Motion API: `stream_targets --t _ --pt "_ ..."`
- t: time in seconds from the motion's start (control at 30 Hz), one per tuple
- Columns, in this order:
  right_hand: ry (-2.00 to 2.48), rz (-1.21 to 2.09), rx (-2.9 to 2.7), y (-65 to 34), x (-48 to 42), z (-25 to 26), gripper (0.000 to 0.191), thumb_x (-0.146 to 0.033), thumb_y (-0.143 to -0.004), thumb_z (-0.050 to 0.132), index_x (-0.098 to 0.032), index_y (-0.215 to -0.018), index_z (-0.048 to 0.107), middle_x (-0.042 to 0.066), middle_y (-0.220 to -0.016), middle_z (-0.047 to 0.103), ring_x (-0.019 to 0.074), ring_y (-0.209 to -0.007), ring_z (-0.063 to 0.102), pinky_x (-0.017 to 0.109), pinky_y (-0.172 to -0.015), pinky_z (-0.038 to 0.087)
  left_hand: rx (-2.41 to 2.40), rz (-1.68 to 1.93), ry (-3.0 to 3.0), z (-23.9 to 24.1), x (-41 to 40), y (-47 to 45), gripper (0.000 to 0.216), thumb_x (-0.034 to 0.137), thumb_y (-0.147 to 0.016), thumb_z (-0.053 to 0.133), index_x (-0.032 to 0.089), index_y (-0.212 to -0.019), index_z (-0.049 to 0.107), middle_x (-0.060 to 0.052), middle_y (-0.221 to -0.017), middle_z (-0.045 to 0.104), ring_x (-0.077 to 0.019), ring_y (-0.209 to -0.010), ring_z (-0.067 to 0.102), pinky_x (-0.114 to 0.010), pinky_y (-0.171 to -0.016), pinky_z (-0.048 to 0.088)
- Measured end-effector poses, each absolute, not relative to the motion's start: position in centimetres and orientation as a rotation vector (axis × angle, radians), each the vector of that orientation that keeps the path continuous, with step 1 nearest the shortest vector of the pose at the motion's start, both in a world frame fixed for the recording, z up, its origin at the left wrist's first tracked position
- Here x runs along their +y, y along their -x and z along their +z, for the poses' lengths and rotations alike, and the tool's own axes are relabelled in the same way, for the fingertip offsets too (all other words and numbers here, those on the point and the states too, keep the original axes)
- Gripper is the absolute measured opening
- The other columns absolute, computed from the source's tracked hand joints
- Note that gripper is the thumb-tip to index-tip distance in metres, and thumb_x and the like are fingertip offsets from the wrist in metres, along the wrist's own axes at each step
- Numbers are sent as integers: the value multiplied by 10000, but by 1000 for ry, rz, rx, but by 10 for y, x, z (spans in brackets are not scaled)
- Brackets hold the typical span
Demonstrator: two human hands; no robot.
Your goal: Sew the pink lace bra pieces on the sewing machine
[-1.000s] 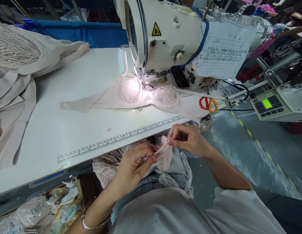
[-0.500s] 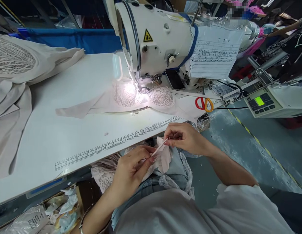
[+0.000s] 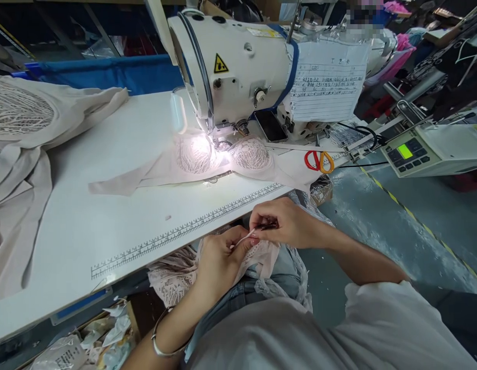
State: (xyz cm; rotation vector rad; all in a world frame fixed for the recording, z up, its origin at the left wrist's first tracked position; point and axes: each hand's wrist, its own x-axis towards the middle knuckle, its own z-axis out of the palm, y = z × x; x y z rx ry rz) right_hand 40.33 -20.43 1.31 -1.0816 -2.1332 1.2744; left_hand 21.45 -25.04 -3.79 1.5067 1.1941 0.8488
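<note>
Over my lap, my left hand point(image 3: 222, 257) is closed, pinching a narrow pale pink edge of a lace bra point(image 3: 261, 257). My right hand point(image 3: 279, 221) is closed at the same edge, its fingertips almost meeting my left thumb. A small dark object point(image 3: 268, 226) sits in the curl of my right fingers; its kind is mostly hidden. Lace and thin fabric of the bra hang down below both hands, over my legs. Another pale pink bra point(image 3: 250, 155) lies spread on the white table point(image 3: 69, 226), its cups beside the lit needle area of the sewing machine point(image 3: 234, 67).
Red and orange scissor handles point(image 3: 318, 161) lie at the table's right end. A phone point(image 3: 270, 126) rests by the machine. More bra pieces point(image 3: 22, 113) are piled at left. A control panel point(image 3: 411, 154) stands at right. A scrap box point(image 3: 132, 321) sits below the table.
My hands have drawn closer together along the fabric edge, the right hand shifting left. The dark object in my right hand shows more clearly. The whole view has shifted slightly.
</note>
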Motion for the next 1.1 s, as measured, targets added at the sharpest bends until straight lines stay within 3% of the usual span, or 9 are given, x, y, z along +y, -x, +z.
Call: stream_targets --t 0.13,0.3,0.4,0.5,0.63,0.83,0.97,1.1 --pt "1117 1393 -1938 -411 -205 4 355 -436 -1011 489 -177 -790 590 -6 -680 609 96 -537 522 221 -521 373 1149 883 -1306 -39 -249 -215 330 459 -887 654 171 -759 753 42 -493 443 -82 -466 291 -212 -427 210" --pt "1098 1252 -2049 -420 -205 -7 545 -684 -978 387 -188 -826 552 -39 -622 497 97 -525 399 240 -535 318 1111 841 -1126 -39 -248 -212 359 520 -845 693 169 -831 769 72 -477 312 -66 -457 166 -219 -423 140" --pt "1056 1335 -2113 -418 -204 -9 568 -630 -1018 332 -168 -861 621 27 -756 611 124 -636 508 253 -599 375 1078 840 -1074 -40 -247 -212 356 512 -832 709 161 -827 769 63 -499 358 -63 -477 180 -215 -438 140" --pt "1048 1509 -2036 -415 -204 -10 414 -560 -1000 482 -171 -989 624 15 -758 650 131 -659 579 240 -598 403 1046 834 -1031 -39 -246 -213 324 473 -798 751 150 -818 773 49 -531 413 -62 -502 212 -213 -457 152" --pt "996 1659 -1868 -409 -206 -14 352 -518 -930 638 -188 -1023 558 -36 -719 629 102 -603 557 214 -569 400 1013 830 -1031 -40 -245 -212 276 423 -789 765 147 -780 770 54 -530 378 -61 -516 210 -211 -471 158" --pt "987 1620 -1771 -401 -208 -22 345 -493 -894 697 -196 -948 529 -54 -679 597 90 -590 510 207 -559 366 1025 831 -1060 -39 -246 -212 276 425 -797 759 154 -744 766 64 -505 341 -57 -499 184 -209 -454 149" --pt "1017 1500 -1648 -408 -208 -21 403 -588 -899 645 -201 -920 533 -69 -639 502 84 -539 423 213 -524 330 1041 845 -1033 -40 -247 -210 301 453 -821 741 156 -825 793 38 -520 456 -59 -494 248 -204 -454 181" --pt "1060 1417 -1785 -428 -215 -29 604 -775 -858 517 -181 -806 613 -85 -540 356 78 -467 286 231 -480 254 1071 892 -972 -43 -247 -209 330 472 -825 745 149 -858 803 19 -525 531 -52 -468 279 -196 -436 185"
